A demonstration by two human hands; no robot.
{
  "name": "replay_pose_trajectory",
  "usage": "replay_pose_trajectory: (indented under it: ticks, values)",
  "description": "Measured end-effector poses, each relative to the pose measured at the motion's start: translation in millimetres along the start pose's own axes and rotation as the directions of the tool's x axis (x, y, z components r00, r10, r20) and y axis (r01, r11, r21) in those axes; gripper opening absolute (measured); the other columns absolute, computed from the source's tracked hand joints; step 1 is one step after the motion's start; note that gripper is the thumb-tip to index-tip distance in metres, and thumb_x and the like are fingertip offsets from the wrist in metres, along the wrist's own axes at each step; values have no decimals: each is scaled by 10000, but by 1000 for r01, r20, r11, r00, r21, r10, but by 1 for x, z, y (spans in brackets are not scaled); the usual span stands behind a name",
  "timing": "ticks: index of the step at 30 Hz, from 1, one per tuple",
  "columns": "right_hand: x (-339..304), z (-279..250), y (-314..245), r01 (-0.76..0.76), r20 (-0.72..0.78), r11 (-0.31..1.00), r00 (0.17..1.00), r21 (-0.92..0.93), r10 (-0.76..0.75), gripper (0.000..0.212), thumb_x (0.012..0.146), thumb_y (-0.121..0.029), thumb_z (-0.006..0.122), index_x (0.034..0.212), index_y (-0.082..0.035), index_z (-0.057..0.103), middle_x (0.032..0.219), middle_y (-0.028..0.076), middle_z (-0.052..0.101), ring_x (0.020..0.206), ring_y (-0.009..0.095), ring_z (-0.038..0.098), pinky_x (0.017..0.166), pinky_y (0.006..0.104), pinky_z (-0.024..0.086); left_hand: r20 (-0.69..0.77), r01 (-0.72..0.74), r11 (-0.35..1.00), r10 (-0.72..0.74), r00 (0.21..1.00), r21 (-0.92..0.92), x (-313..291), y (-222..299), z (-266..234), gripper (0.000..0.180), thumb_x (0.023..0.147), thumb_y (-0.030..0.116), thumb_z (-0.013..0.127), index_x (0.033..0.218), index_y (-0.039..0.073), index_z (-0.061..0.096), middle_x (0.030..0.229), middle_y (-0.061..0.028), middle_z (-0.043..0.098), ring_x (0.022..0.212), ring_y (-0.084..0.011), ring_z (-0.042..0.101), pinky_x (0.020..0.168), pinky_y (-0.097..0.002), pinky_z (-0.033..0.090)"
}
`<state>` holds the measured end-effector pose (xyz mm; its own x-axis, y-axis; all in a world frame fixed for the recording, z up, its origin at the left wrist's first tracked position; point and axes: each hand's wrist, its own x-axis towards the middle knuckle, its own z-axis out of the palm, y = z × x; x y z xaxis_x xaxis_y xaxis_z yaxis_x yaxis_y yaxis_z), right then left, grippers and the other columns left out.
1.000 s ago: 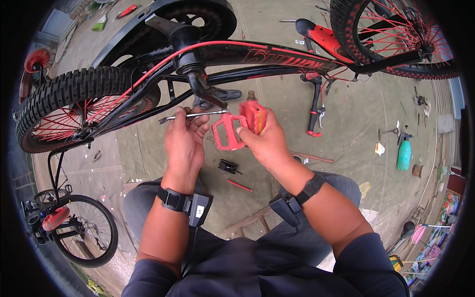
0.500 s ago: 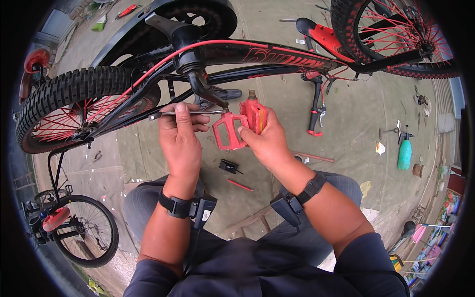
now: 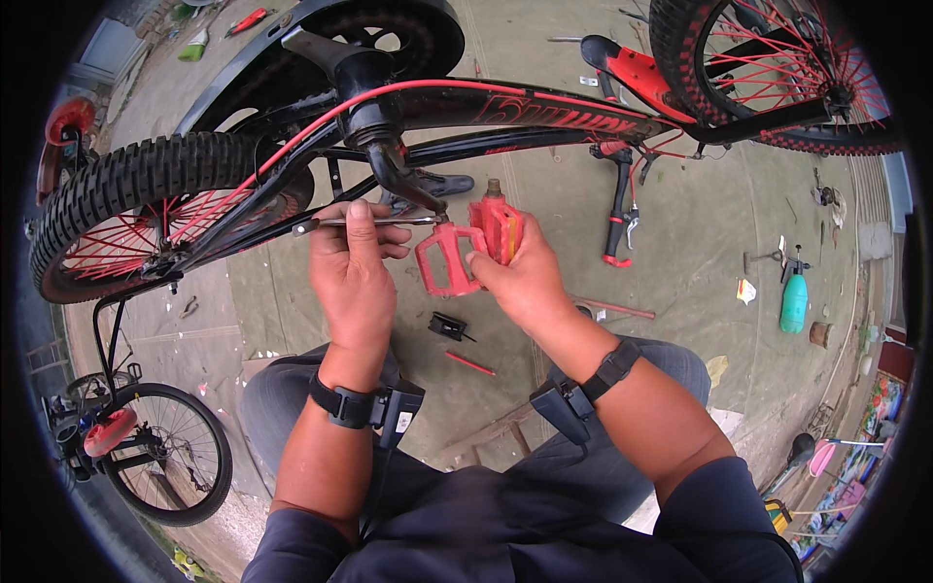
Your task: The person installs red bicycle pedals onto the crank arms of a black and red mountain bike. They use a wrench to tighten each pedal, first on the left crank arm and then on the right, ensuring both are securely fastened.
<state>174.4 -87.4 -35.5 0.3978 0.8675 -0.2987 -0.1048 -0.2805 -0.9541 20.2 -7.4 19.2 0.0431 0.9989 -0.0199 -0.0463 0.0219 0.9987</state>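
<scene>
A black bicycle frame (image 3: 442,105) with red lettering and a red cable lies across the far side. From it a black crank arm (image 3: 394,175) bends toward me. A red pedal (image 3: 426,262) hangs at the crank's end. My left hand (image 3: 352,262) is closed around a slim metal wrench (image 3: 420,221), whose tip meets the joint between crank and pedal. In my right hand (image 3: 525,277) is a second red pedal (image 3: 494,228), its threaded axle pointing away from me. The right thumb presses on the first pedal's edge. Fingers partly hide both pedals.
At the left is the bicycle's knobbly wheel (image 3: 146,209); the other wheel (image 3: 777,68) is at the far right. A handlebar grip (image 3: 618,209) rests near the ground. Below my hands lie a small black part (image 3: 449,326) and a red stick (image 3: 470,363). A green spray bottle (image 3: 794,301) stands right.
</scene>
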Motion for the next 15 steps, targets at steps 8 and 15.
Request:
replay_pose_trajectory:
  ticks: [8,15]
  values:
    - [0,-1,4,-14,10,1000,1000,16,14,541,821,-76,733,1291,26,483,1104,110,655,990,178,644,886,326,525,67,-77,996,75,995,33,-7,1,12,191,1049,205,564,1061,15,550,973,-100,656,749,-145,665,632,-262,553]
    - [1,-2,-1,-28,30,998,999,-55,30,551,831,-6,719,1320,10,468,1154,73,631,1026,135,623,881,296,534,361,-501,773,372,855,389,-10,-8,10,148,1010,162,634,1045,28,581,958,-74,652,782,-166,657,690,-272,530]
